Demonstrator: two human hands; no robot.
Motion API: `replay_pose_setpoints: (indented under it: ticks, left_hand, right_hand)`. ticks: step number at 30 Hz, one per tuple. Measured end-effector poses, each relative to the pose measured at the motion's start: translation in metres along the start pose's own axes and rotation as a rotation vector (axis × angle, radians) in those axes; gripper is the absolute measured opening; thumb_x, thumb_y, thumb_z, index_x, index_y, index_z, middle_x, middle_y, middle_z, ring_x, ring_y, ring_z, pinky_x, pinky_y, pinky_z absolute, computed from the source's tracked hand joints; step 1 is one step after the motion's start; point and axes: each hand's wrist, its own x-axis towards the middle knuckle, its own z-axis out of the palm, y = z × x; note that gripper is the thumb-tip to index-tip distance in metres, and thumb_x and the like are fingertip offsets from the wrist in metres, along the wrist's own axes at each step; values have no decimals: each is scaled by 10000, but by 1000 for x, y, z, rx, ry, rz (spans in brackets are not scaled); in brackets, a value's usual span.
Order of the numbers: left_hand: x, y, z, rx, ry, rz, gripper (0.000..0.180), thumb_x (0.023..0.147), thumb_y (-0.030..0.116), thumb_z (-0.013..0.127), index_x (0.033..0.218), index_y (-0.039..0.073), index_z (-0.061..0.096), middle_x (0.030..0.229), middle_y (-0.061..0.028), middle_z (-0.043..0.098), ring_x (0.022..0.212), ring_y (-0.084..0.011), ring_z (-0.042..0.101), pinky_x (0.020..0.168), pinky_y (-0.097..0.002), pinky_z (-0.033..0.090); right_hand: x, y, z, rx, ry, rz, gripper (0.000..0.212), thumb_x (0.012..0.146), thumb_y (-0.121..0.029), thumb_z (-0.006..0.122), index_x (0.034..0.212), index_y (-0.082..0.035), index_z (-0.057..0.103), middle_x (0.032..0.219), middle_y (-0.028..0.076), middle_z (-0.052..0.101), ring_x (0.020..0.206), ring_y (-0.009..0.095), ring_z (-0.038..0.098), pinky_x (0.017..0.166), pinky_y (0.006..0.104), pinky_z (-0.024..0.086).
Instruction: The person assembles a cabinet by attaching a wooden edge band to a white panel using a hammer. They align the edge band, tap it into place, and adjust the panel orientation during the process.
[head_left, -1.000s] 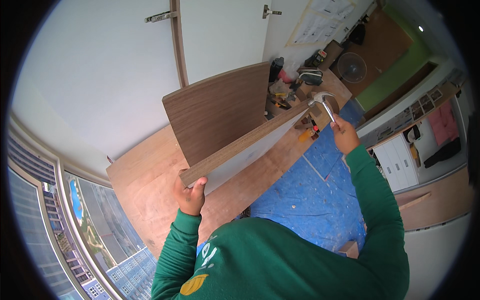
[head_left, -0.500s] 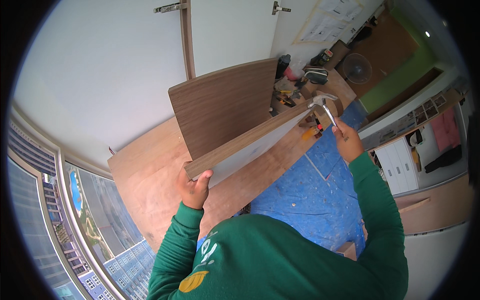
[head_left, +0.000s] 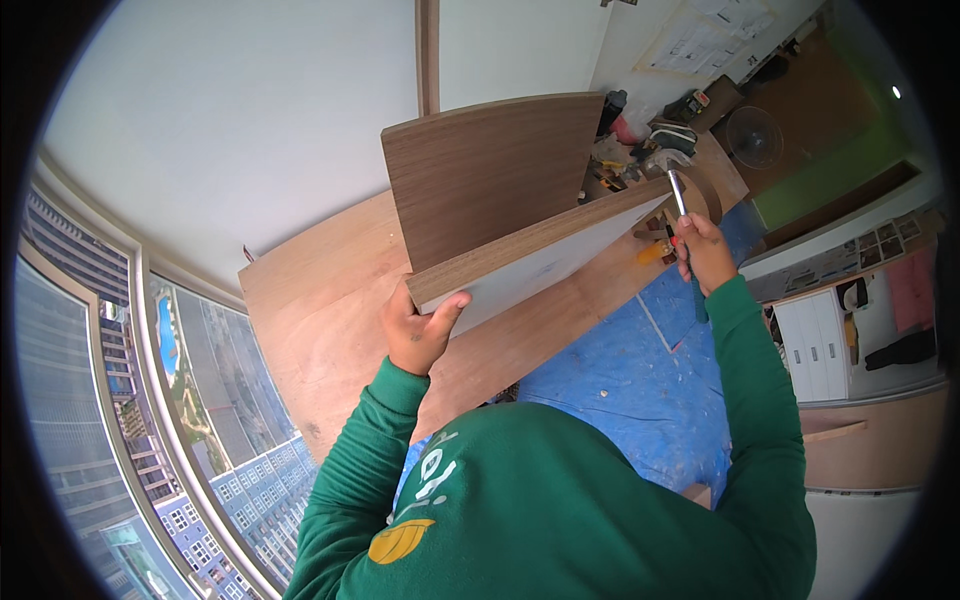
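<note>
My left hand (head_left: 420, 328) is wrapped round the near end of a board (head_left: 545, 270) standing on its side, the thumb lying against its white face. A wood-grain edge runs along the top of this board. Behind it a brown wood-grain panel (head_left: 490, 165) stands upright; how the two meet is hidden. My right hand (head_left: 706, 254) grips a claw hammer (head_left: 679, 190) by the handle. The hammer's head, slightly blurred, is at the board's far end; I cannot tell whether it touches. Below my right hand's fingers lies a yellow-handled tool (head_left: 654, 252).
Both boards stand on a wooden worktable (head_left: 330, 270). At its far end are a dark bottle (head_left: 611, 110) and several hand tools. A blue sheet (head_left: 640, 390) covers the floor to the right. A window (head_left: 190, 380) lies at the left, and a fan (head_left: 754, 137) stands at the far right.
The whole view has shifted, so boards and table appear farther right. The hammer's handle now points more steeply upward. My left hand keeps its hold on the board's near end.
</note>
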Motion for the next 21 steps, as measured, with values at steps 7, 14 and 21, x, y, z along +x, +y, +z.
replay_pose_setpoints:
  ticks: [7,14,21]
  left_hand:
    - [13,0,0,-127,-70,-51,448,888,136,905,1232,-44,681,1097,-146,799,1011,-186,745,898,-342,593]
    - [13,-12,-1,-79,-38,31,440,861,188,918,1156,-38,681,921,-169,769,845,-182,742,737,-340,584]
    - [7,-18,-3,53,0,25,450,804,236,928,1070,-16,666,687,-160,619,575,-236,639,540,-372,491]
  right_hand:
    - [-40,-17,74,-90,-183,82,410,1148,-429,485,950,-76,545,620,-16,441,422,99,403,381,299,341]
    - [-122,-77,176,-355,-465,-263,404,1155,-338,500,947,-1,576,719,78,576,677,197,573,652,398,475]
    - [-139,-91,212,-245,-622,-244,366,1165,-346,477,1012,-35,593,733,14,527,620,108,495,577,296,443]
